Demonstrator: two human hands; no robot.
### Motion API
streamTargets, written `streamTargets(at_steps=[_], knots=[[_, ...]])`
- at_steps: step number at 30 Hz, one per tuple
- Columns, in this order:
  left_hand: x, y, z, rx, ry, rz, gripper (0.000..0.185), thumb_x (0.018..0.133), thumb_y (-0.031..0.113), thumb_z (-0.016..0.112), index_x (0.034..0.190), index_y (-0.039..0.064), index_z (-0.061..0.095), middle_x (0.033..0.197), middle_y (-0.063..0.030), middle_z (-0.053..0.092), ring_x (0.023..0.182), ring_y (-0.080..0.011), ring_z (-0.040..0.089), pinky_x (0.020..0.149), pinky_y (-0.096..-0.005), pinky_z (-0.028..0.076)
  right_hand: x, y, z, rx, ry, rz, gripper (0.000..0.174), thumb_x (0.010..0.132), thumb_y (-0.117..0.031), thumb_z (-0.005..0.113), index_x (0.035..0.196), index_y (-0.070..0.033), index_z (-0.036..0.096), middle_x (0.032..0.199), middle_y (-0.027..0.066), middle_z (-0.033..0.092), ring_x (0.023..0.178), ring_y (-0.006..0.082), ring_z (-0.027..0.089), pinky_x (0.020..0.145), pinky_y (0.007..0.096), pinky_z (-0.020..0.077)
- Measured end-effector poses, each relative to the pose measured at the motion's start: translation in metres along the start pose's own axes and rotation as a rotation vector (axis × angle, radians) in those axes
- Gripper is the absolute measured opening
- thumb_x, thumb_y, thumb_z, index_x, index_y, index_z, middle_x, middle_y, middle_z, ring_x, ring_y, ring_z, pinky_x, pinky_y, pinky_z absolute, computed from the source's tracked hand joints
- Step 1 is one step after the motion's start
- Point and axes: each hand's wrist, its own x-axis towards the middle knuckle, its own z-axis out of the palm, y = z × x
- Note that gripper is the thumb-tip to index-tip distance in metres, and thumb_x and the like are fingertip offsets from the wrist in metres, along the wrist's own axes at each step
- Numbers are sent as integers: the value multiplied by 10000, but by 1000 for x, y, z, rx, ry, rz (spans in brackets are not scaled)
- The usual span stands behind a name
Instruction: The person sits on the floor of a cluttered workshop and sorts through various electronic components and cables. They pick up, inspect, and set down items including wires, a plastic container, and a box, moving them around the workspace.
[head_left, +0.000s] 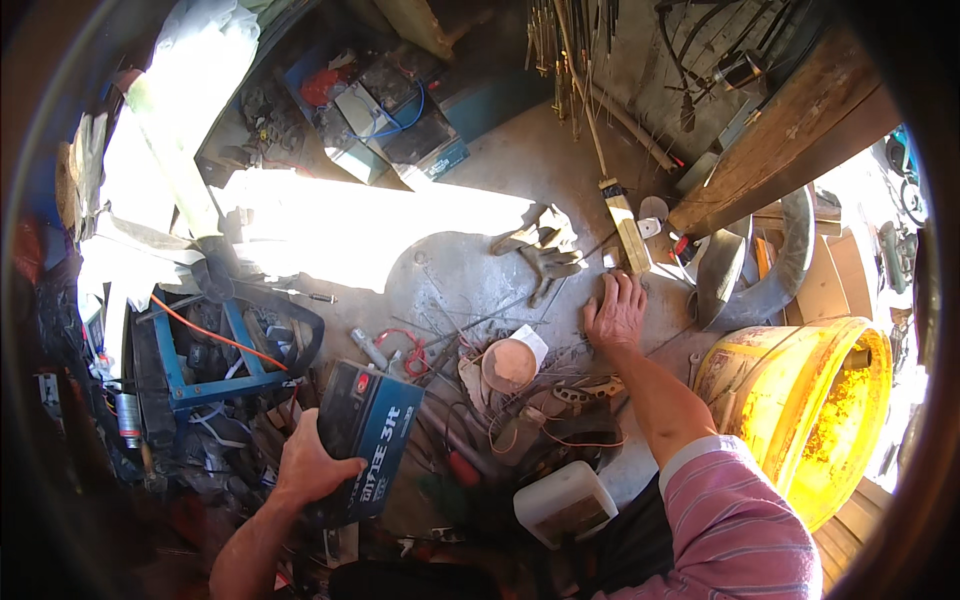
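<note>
My left hand (313, 463) holds a blue and black box-shaped battery (384, 442) tilted above the cluttered floor, thumb across its printed side. A red terminal cap shows near the battery's upper edge. Palm down, my right hand (616, 313) rests on the concrete floor (517, 165). Its fingertips lie by the lower end of a pale wooden block (627, 229); whether they touch it I cannot tell. Left of that hand lies a pair of soiled work gloves (546, 251). A round pinkish-brown lid or cup (510, 364) sits among wires and thin rods.
More batteries (405, 135) stand at the back. A yellow bucket (757, 405) lies tipped at right, beside a curved rubber piece (772, 296). A white plastic container (562, 499) is near my body. At left stands a blue metal frame (169, 352); a timber beam (787, 135) crosses upper right.
</note>
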Motion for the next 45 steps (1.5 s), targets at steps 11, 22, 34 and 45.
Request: streamTargets(at_steps=[11,22,34,45], knots=[[250,235,1,78,215,439,1053,683,482,927,1471,20,404,1335,-284,645,1225,-464,655,1028,-526,543,3,0,-9,82,-97,14,689,824,-313,714,1408,-15,501,1447,179,483,1427,428,395,1191,601,284],[295,246,53,8,562,686,975,759,322,909,1565,58,429,1506,-244,485,1321,-442,553,1099,-518,481,6,2,-3,96,-132,54,708,833,-343,702,1429,-26,487,1462,176,471,1442,423,371,1193,615,265],[340,249,91,-74,779,729,883,762,342,899,1525,114,517,1472,-226,460,1300,-440,476,1113,-566,415,7,0,-3,23,-190,32,709,834,-347,711,1422,-22,484,1464,186,469,1438,439,365,1195,630,263],[438,334,49,65,880,765,817,787,403,888,1519,267,553,1659,-140,330,1583,-371,226,1270,-640,168,9,-2,-6,0,-224,37,731,854,-384,691,1446,-20,466,1470,188,467,1444,448,358,1195,634,261]])
